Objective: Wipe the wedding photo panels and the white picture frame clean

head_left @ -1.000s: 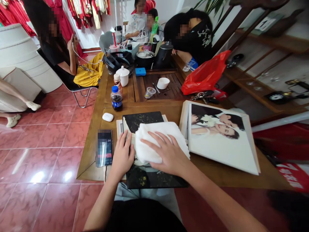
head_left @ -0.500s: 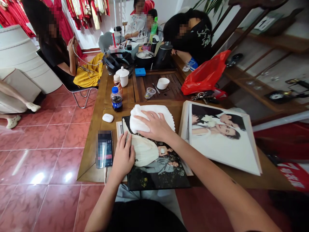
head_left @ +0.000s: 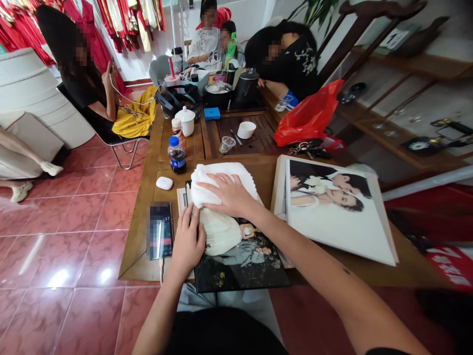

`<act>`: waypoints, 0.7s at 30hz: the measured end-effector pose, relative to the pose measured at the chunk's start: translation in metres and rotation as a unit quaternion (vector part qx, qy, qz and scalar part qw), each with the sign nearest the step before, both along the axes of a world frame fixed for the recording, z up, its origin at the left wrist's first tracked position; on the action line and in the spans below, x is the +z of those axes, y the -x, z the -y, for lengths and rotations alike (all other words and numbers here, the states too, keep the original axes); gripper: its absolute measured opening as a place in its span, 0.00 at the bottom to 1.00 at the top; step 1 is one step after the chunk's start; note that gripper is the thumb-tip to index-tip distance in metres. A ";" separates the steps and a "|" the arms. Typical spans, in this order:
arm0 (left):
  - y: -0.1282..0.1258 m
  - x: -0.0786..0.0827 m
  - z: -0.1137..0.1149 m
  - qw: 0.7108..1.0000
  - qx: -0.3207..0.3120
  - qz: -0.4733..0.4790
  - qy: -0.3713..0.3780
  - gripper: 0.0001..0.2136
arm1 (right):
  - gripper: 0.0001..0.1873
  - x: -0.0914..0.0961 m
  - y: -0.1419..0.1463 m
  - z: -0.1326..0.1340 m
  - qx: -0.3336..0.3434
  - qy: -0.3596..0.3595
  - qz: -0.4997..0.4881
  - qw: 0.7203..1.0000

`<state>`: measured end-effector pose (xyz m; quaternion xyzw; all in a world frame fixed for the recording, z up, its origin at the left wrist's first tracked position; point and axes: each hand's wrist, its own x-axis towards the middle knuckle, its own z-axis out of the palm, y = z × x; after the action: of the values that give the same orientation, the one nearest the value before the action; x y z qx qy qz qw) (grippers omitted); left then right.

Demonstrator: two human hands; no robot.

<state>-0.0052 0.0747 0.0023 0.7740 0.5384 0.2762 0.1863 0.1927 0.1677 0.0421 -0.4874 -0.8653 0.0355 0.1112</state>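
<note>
My right hand [head_left: 231,195] lies flat on a folded white cloth [head_left: 218,180] at the top of a black-bordered wedding photo panel [head_left: 240,259]. The cloth covers the panel's upper corner. My left hand [head_left: 187,244] presses the panel's left edge, fingers on the printed white dress. Just left of that hand is a smartphone [head_left: 160,230] with a lit screen, and a white earbud case [head_left: 164,183] is above it. A larger framed wedding photo [head_left: 334,212] leans on the table to the right.
The wooden table [head_left: 144,251] holds a water bottle [head_left: 177,155], a tea tray [head_left: 251,130], and a red plastic bag [head_left: 308,121]. Several seated people are beyond it, one holding a phone [head_left: 84,93]. Red tiled floor [head_left: 84,305] lies left of the table.
Over the last second my right hand slid the cloth up the panel, uncovering the printed couple. My left hand stayed in place. The last half second shows little movement.
</note>
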 end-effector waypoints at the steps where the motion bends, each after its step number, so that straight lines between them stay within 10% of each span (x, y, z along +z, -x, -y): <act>1: 0.000 0.000 0.000 1.000 0.000 0.001 -0.001 0.23 | 0.35 0.000 -0.001 0.003 0.002 0.000 0.001 1.000; 21: -0.002 0.002 0.001 1.000 0.009 -0.007 -0.015 0.23 | 0.46 -0.011 -0.024 0.161 0.062 -0.020 0.009 0.998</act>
<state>-0.0033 0.0733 0.0046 0.7736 0.5426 0.2809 0.1682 0.2170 0.0068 0.0315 -0.4312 -0.8951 0.0206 0.1112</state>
